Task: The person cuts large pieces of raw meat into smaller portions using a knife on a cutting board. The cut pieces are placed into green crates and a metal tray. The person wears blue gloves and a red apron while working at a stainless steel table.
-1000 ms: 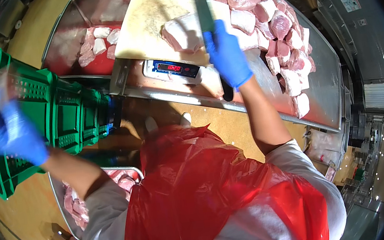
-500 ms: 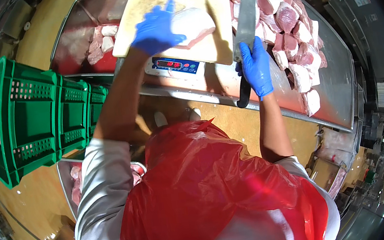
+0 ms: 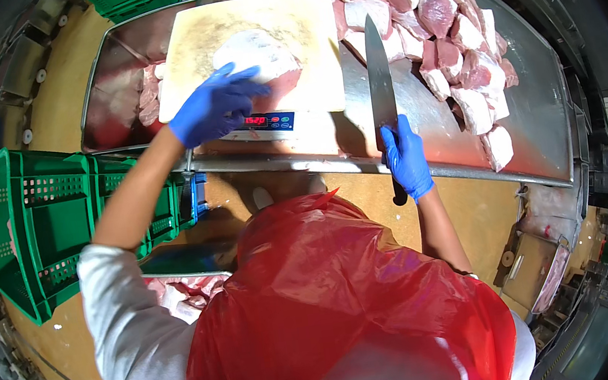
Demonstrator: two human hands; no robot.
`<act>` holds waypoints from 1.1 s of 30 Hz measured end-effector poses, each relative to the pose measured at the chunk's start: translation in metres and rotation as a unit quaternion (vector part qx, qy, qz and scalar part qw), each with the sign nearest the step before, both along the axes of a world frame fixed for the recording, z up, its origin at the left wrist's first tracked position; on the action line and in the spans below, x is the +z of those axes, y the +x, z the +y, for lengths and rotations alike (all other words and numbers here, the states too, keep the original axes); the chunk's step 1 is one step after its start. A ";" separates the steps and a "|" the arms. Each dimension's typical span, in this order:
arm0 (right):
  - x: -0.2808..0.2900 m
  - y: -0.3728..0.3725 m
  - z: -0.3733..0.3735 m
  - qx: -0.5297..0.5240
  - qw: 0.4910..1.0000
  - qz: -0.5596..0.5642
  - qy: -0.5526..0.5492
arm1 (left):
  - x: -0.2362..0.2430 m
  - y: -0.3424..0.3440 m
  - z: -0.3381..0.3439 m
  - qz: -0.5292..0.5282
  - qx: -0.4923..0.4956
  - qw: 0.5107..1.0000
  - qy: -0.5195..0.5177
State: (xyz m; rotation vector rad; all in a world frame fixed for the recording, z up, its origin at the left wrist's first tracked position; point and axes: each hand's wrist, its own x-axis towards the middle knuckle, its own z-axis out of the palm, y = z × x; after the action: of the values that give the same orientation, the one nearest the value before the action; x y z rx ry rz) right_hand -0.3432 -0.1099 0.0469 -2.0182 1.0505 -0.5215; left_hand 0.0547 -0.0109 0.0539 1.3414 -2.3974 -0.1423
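A pale slab of meat point(image 3: 261, 55) with a white fat side and a pink cut edge lies on a cream cutting board point(image 3: 318, 29). Beneath the board sits a digital scale point(image 3: 277, 123) with a lit red readout. My left hand point(image 3: 214, 108), in a blue glove, is over the board's near-left edge, fingers apart beside the meat; whether the fingertips touch it I cannot tell. My right hand point(image 3: 407, 160), also gloved in blue, grips the black handle of a long knife point(image 3: 380, 78). Its broad blade points away from me, right of the board.
Several cut meat chunks point(image 3: 440, 12) are heaped on the steel table point(image 3: 529, 109) to the right. A steel tray point(image 3: 107, 100) with meat is left of the board. Green crates point(image 3: 61, 220) stand lower left, beside a floor-level bin of meat point(image 3: 188, 295).
My left hand has come off the top of the meat and drawn back toward me and left. The knife has been lowered toward me, its blade now more upright in the picture.
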 end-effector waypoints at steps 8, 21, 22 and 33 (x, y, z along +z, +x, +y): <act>-0.013 0.065 -0.020 0.097 0.991 -0.031 -0.088 | -0.031 -0.111 0.017 0.167 0.409 0.876 -0.192; 0.012 0.173 -0.009 0.196 0.935 0.036 -0.294 | -0.075 -0.055 0.020 0.296 0.401 0.818 -0.288; 0.013 0.183 -0.008 0.207 0.931 0.056 -0.295 | -0.081 -0.068 0.012 0.295 0.432 0.801 -0.291; 0.026 0.162 -0.033 0.353 0.853 0.239 -0.301 | -0.090 -0.066 0.023 0.229 0.454 0.806 -0.303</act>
State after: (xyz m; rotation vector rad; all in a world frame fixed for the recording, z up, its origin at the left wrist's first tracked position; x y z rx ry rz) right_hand -0.1817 -0.1433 0.0727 -2.9841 0.3137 0.0877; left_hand -0.0115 0.0123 -0.0359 1.6859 -1.0628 0.4711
